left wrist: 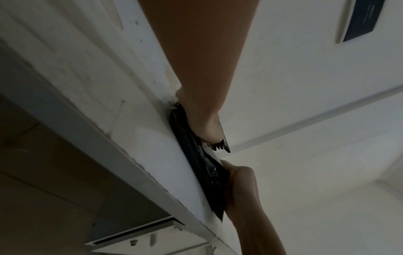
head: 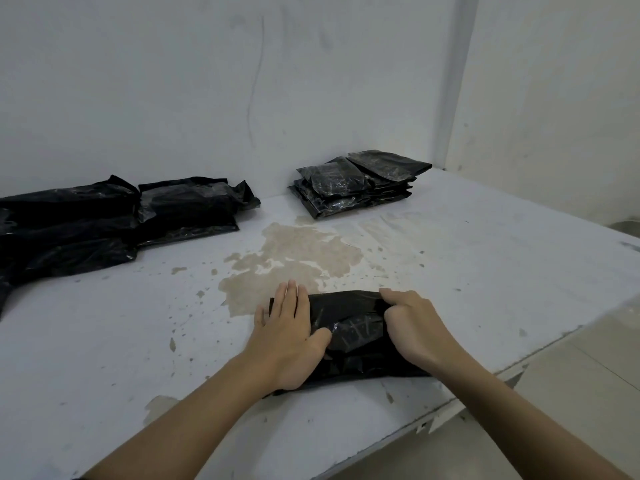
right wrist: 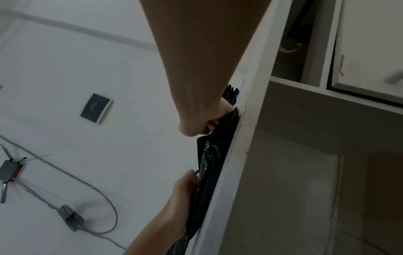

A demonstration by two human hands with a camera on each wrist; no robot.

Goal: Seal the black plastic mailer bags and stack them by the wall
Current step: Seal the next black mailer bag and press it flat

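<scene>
A black mailer bag (head: 349, 327) lies on the white table (head: 138, 341) near its front edge. My left hand (head: 287, 323) rests flat on the bag's left part, fingers straight and pressing down. My right hand (head: 408, 323) grips the bag's right part with curled fingers, bunching the plastic. In the left wrist view the left hand (left wrist: 205, 127) lies on the bag (left wrist: 209, 170), with the right hand (left wrist: 240, 186) beyond. The right wrist view shows the right hand (right wrist: 202, 124) clenched on the bag (right wrist: 211, 165). A neat stack of black bags (head: 356, 181) sits by the back wall.
A loose pile of black bags (head: 86, 223) spreads along the wall at the far left. A brown worn patch (head: 294, 258) marks the table's middle. The table's right edge (head: 519, 362) runs diagonally close to my right forearm, with floor below.
</scene>
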